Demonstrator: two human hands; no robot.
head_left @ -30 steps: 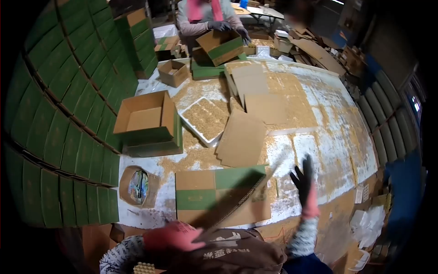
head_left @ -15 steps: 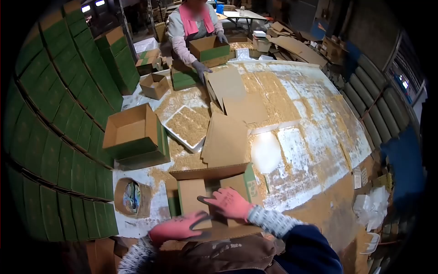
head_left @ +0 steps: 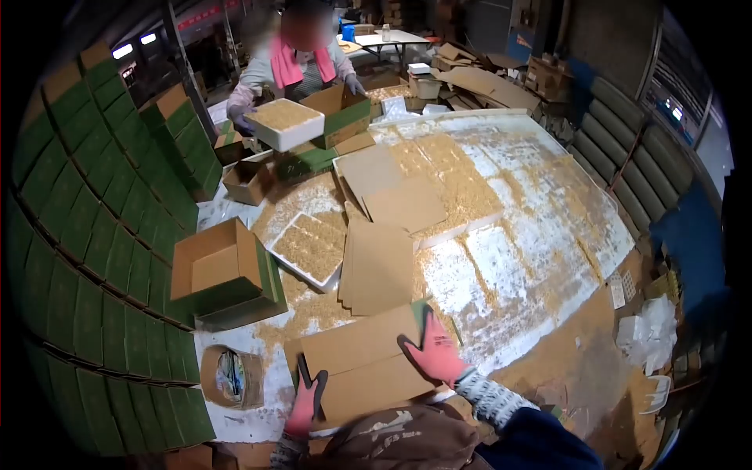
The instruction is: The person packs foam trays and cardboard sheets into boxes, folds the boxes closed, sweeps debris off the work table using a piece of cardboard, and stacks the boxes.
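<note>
A cardboard box (head_left: 360, 360) lies right in front of me, its two brown top flaps folded down to meet along a seam. At its left edge is my left hand (head_left: 305, 399), in a pink glove with dark fingertips, thumb and finger spread apart. My right hand (head_left: 435, 351), gloved alike, rests at the right edge, its thumb over the flap and a finger stretched along the side. The fingers lower down the box sides are partly hidden. Just beyond the box lie several flat cardboard sheets (head_left: 380, 270).
Across the table a co-worker (head_left: 301, 66) holds a white tray (head_left: 301, 137) of tan material beside an open box (head_left: 341, 110). Another filled tray (head_left: 309, 251), an open green box (head_left: 227, 270) and a small carton (head_left: 231, 377) stand leftward. Stacked green boxes (head_left: 86, 290) line the left.
My hands have moved apart from the middle of the box to its two edges, and its flaps now lie closed. The co-worker has lifted a filled white tray.
</note>
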